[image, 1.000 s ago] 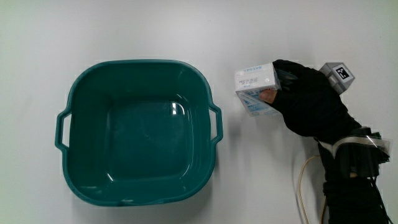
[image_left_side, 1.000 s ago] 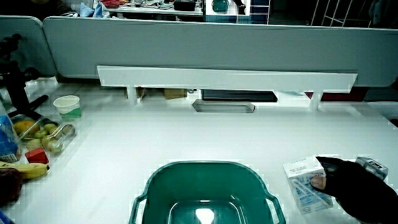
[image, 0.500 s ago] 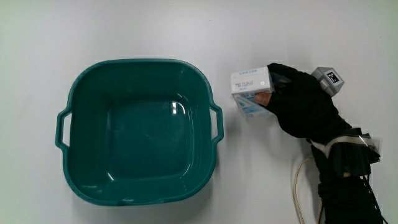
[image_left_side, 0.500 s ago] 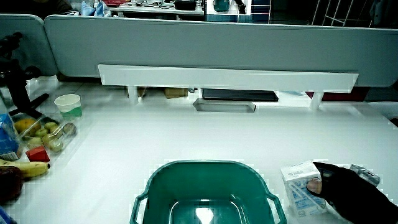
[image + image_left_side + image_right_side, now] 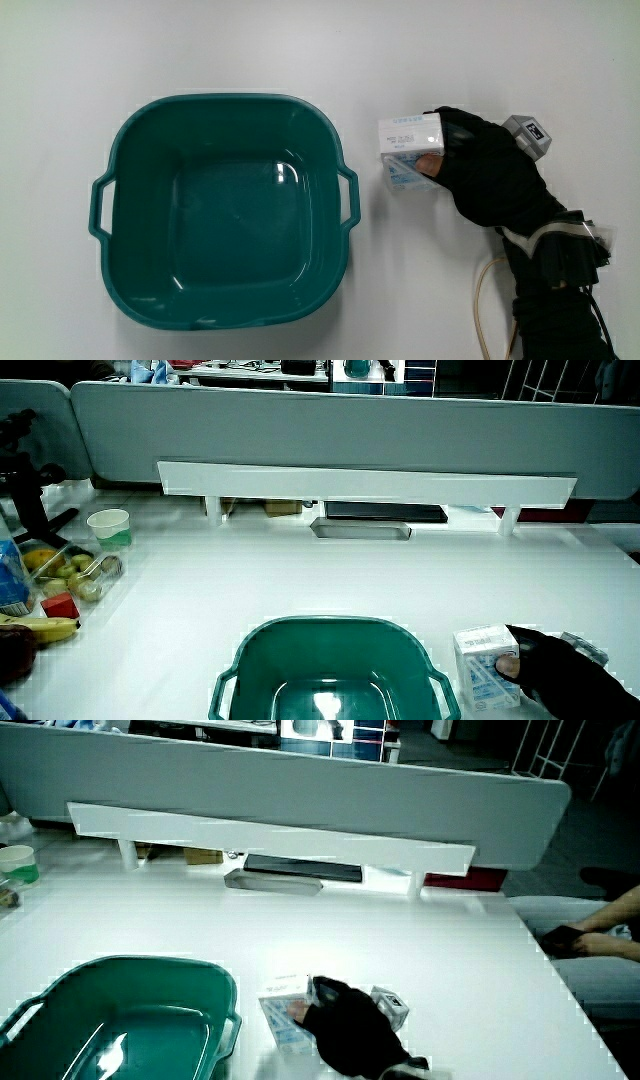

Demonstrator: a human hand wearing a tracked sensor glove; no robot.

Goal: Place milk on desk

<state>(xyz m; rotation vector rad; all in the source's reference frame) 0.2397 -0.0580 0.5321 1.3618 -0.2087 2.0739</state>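
— Table [image 5: 200, 50] first: what is a side view giving that the main view is not?

— A side view is showing a paper cup [image 5: 109, 527] and a clear tray of fruit [image 5: 70, 575] with a banana [image 5: 45, 628] near the table's edge; the main view is taking in only the basin, carton and hand.

— Is the teal basin [image 5: 222, 208] holding anything?

— Nothing is lying in it; light is glinting off its bare floor.

— And the milk carton [image 5: 408, 150]?

— It is sitting just beside the basin's handle, apparently resting on the table. The hand [image 5: 490, 170] is wrapping it, fingers curled around its side and one bare fingertip pressing the face.

— Any writing?

— Blue print is showing on the carton, too small to read.
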